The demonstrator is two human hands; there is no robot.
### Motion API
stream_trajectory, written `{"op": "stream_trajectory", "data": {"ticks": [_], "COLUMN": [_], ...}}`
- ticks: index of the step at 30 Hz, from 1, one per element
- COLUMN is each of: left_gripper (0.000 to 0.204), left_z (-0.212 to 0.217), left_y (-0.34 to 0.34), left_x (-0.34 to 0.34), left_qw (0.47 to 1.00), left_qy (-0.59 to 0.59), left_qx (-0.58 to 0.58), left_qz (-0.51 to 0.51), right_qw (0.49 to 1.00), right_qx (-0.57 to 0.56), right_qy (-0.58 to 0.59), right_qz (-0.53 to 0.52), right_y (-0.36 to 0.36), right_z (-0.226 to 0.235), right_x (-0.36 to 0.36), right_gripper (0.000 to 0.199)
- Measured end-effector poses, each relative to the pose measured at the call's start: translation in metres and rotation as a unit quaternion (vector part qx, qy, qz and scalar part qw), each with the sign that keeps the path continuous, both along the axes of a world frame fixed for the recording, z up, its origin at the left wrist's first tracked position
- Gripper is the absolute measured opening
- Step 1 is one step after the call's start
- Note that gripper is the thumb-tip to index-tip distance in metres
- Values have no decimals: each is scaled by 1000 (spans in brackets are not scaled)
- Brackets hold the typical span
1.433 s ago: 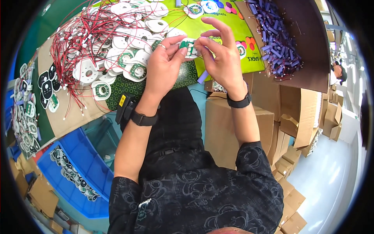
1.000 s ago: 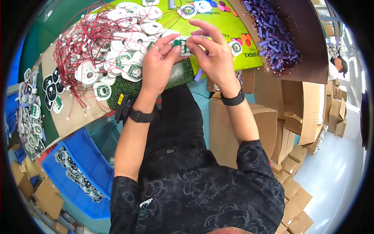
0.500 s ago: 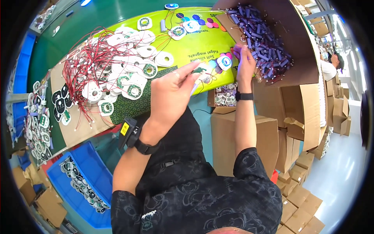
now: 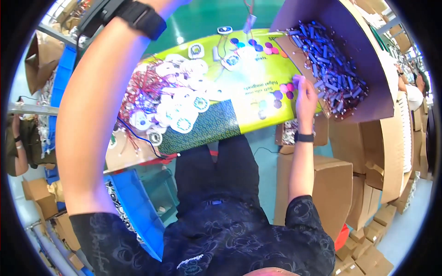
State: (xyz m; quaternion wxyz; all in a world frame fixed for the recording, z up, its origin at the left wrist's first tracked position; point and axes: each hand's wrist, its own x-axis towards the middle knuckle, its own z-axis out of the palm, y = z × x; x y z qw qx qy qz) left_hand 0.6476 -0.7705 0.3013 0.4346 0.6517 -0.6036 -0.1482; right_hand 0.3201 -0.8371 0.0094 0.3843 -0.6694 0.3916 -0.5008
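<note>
My left forearm reaches far up across the left side, and only a bit of my left hand (image 4: 171, 3) shows at the upper edge; its fingers are out of view. To its right, a small battery (image 4: 249, 24) dangles on red wires that run out of the picture. My right hand (image 4: 306, 101) is closed in a pinch on a purple battery (image 4: 296, 79), mostly hidden by the fingers, beside an open carton (image 4: 368, 55). Many wired purple batteries (image 4: 329, 69) lie inside that carton. White round housings (image 4: 182, 99) with ring-shaped circuit boards and red wires are heaped left of centre.
A yellow-green printed mat (image 4: 269, 69) covers the green table (image 4: 202, 23). On it lie a white unit with a board (image 4: 231, 61) and a small oval device (image 4: 224, 30). Cardboard boxes (image 4: 313, 193) stand at right, blue bins (image 4: 138, 202) below left. Other people work at both sides.
My left hand has swung up and away from the mat's right part, nearly out of view. The small device between my hands is gone from there. My right hand still pinches beside the carton.
</note>
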Motion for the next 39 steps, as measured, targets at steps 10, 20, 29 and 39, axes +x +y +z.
{"op": "stream_trajectory", "data": {"ticks": [10, 20, 29, 39], "left_gripper": [36, 68, 38, 35], "left_z": [-92, -36, 10, -130], "left_y": [-86, 49, 268, 307], "left_x": [183, 176, -12, -125], "left_qw": [961, 954, 972, 962], "left_qy": [-118, -55, 37, 195], "left_qx": [75, 236, 218, 179], "left_qz": [239, 179, 82, -70], "right_qw": [999, 998, 950, 947], "right_qx": [20, 51, -120, 65], "right_qy": [8, 40, 286, 270], "right_qz": [-43, -21, 35, 163], "right_y": [7, 15, 1, -94], "right_z": [15, 33, 76, 44], "right_x": [-15, 8, 148, 226], "right_gripper": [28, 25, 38, 32]}}
